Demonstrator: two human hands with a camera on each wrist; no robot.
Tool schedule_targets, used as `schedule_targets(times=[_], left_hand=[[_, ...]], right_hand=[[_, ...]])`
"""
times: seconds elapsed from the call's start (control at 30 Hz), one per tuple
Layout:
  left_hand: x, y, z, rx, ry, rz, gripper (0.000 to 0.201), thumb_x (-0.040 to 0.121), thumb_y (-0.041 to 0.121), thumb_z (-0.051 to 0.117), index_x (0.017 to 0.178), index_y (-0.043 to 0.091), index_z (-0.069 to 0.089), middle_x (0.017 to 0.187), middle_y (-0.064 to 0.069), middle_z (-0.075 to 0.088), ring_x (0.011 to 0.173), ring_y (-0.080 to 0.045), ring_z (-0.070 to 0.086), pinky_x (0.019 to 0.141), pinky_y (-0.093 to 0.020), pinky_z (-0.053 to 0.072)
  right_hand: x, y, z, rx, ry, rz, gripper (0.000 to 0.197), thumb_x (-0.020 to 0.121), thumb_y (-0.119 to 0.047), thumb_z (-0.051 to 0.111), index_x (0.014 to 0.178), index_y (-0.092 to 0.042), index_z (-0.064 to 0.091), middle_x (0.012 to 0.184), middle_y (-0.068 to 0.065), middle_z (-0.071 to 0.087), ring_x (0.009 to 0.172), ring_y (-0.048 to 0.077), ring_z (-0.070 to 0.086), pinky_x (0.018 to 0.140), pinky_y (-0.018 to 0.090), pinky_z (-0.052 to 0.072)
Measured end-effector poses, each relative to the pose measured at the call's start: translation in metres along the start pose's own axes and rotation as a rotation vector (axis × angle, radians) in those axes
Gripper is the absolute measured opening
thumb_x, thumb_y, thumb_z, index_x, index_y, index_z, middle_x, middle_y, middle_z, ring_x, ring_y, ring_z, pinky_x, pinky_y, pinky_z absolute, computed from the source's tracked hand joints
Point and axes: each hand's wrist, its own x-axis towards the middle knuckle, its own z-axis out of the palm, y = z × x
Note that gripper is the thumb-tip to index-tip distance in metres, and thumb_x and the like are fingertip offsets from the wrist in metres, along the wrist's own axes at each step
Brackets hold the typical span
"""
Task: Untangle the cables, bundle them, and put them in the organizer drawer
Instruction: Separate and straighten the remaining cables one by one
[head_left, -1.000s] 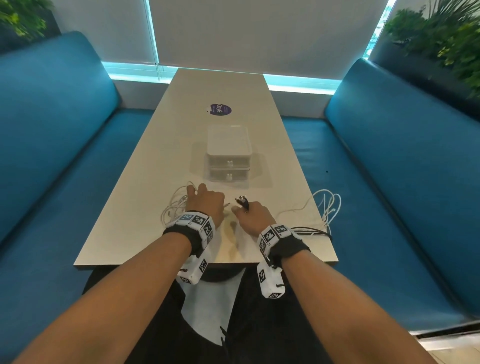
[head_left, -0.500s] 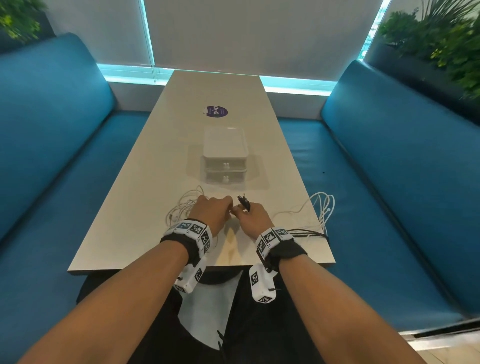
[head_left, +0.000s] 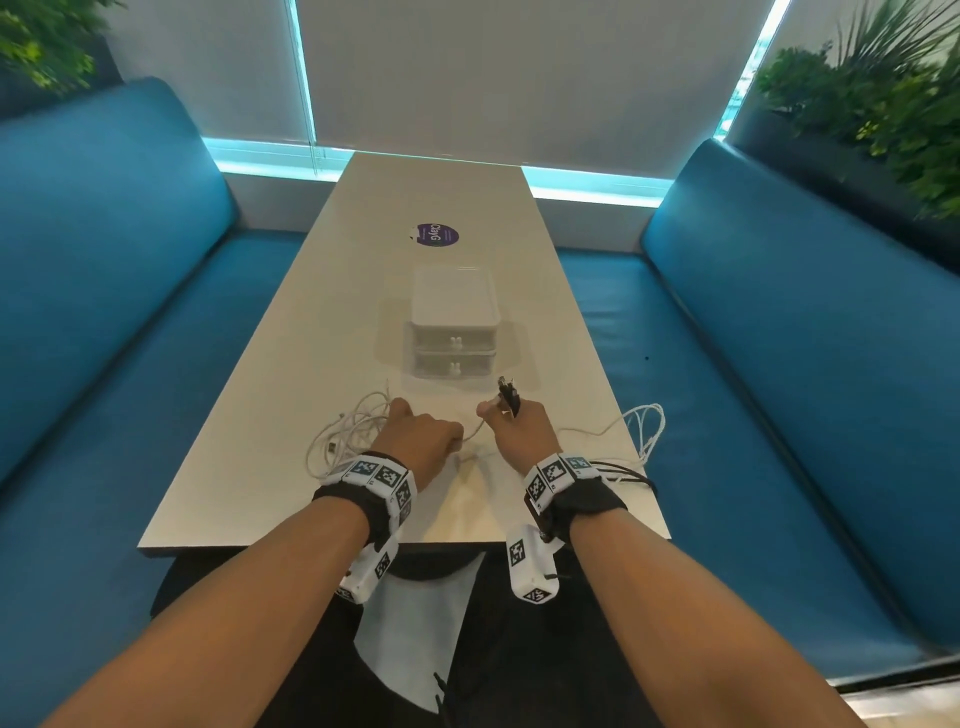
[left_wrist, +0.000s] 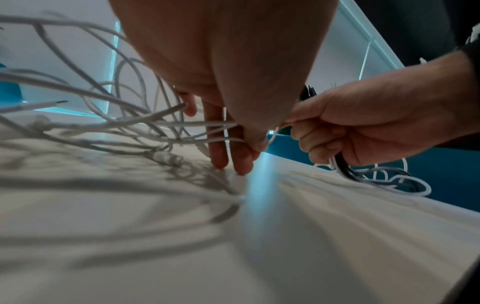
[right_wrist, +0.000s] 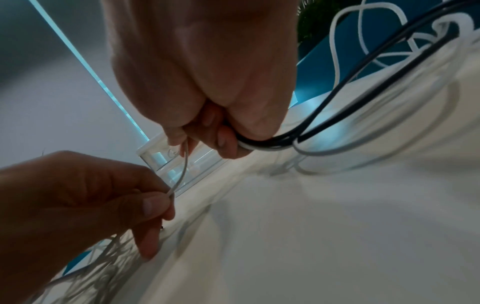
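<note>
At the near end of the table (head_left: 249, 415), the left hand (head_left: 423, 441) pinches one white cable (right_wrist: 182, 174) from the tangle (head_left: 348, 431) while the right hand (head_left: 519, 431) clutches black and white cables (right_wrist: 324, 115); slow, steady pulling should likely avoid tightening knots.

The table (head_left: 291, 364) is showing a pale cream-white top; on its far part a round sticker (head_left: 435, 235) is showing dark purple with white letters; the organizer (head_left: 453, 322) is looking translucent white, with small white knobs on both drawers; the tangle of cables (head_left: 345, 434) on the left is appearing white; the right hand (head_left: 519, 428) is gripping black cables (right_wrist: 337, 94) together with white cable (right_wrist: 335, 67); the benches (head_left: 779, 338) on both sides are showing bright blue; the wristbands (head_left: 374, 480) are wearing black-and-white square patterns on white blocks over black straps; the plants (head_left: 883, 104) at the far corners are looking green.
</note>
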Motion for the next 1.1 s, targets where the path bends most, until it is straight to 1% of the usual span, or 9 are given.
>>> schedule_targets(times=[0.1,0.23,0.43,0.57,0.67,0.8,0.87,0.93,1.1], left_hand=[[-0.001,0.004,0.004,-0.041,0.013,0.04,0.015,0.1,0.02,0.039,0.094,0.028,0.05,0.075,0.001,0.066,0.076,-0.026,0.054,0.092,-0.04,0.026],[-0.001,0.0,0.006,-0.058,0.005,0.029,0.013,0.101,0.02,0.039,0.095,0.028,0.046,0.074,0.003,0.065,0.073,-0.025,0.053,0.094,-0.04,0.03],[0.002,-0.006,0.006,-0.106,0.052,-0.05,0.018,0.099,0.018,0.035,0.095,0.025,0.05,0.079,0.001,0.069,0.072,-0.025,0.061,0.096,-0.042,0.03],[0.003,-0.006,0.003,-0.128,0.029,-0.101,0.015,0.095,0.015,0.04,0.093,0.026,0.049,0.081,0.002,0.069,0.074,-0.024,0.061,0.097,-0.043,0.031],[0.004,0.003,-0.002,-0.165,-0.004,-0.041,0.014,0.091,0.013,0.047,0.094,0.026,0.051,0.084,0.004,0.069,0.078,-0.022,0.061,0.095,-0.041,0.031],[0.004,0.015,-0.001,-0.172,-0.011,0.078,0.018,0.097,0.015,0.046,0.108,0.025,0.057,0.094,0.008,0.072,0.089,-0.019,0.065,0.096,-0.039,0.035],[0.004,0.017,0.0,-0.178,0.012,0.098,0.019,0.1,0.017,0.043,0.111,0.024,0.058,0.095,0.007,0.071,0.09,-0.021,0.066,0.094,-0.037,0.038],[0.005,0.013,0.001,-0.154,-0.009,0.082,0.02,0.103,0.02,0.039,0.11,0.022,0.058,0.095,0.002,0.071,0.09,-0.026,0.064,0.088,-0.035,0.035],[0.002,-0.012,0.005,-0.068,-0.057,0.033,0.024,0.107,0.026,0.034,0.11,0.021,0.057,0.092,0.0,0.069,0.087,-0.025,0.063,0.095,-0.037,0.032]], right_hand=[[0.001,0.002,-0.002,-0.055,-0.026,0.002,0.028,0.091,-0.038,0.063,0.085,-0.012,0.071,0.08,0.005,0.066,0.079,0.025,0.062,0.075,0.033,0.045],[0.0,0.004,-0.006,-0.135,0.007,0.007,0.03,0.094,-0.041,0.059,0.086,-0.016,0.074,0.085,0.006,0.07,0.085,0.027,0.063,0.075,0.031,0.042],[-0.002,0.001,-0.009,-0.034,0.09,0.083,0.039,0.088,-0.056,0.063,0.079,-0.018,0.063,0.081,0.003,0.066,0.08,0.024,0.06,0.073,0.031,0.041],[-0.003,-0.001,-0.012,-0.035,0.032,0.075,0.039,0.085,-0.056,0.064,0.068,-0.023,0.054,0.069,-0.003,0.058,0.07,0.02,0.056,0.07,0.031,0.041],[-0.006,-0.004,-0.009,-0.089,-0.037,0.025,0.031,0.089,-0.049,0.063,0.073,-0.022,0.061,0.074,0.0,0.063,0.074,0.021,0.059,0.072,0.032,0.044],[-0.005,-0.002,-0.006,-0.121,-0.048,-0.02,0.026,0.097,-0.033,0.054,0.087,-0.017,0.072,0.093,0.004,0.071,0.093,0.025,0.064,0.081,0.031,0.044],[-0.006,0.0,-0.005,-0.187,-0.052,-0.018,0.03,0.101,-0.028,0.047,0.095,-0.014,0.072,0.103,0.004,0.069,0.1,0.026,0.063,0.081,0.029,0.04],[-0.005,0.004,-0.007,-0.306,-0.042,-0.018,0.032,0.104,-0.027,0.041,0.106,-0.009,0.068,0.111,0.011,0.069,0.105,0.031,0.061,0.084,0.032,0.043],[-0.003,0.012,-0.02,-0.358,-0.016,0.038,0.033,0.105,-0.027,0.038,0.116,-0.006,0.061,0.112,0.016,0.067,0.106,0.036,0.06,0.086,0.036,0.045]])
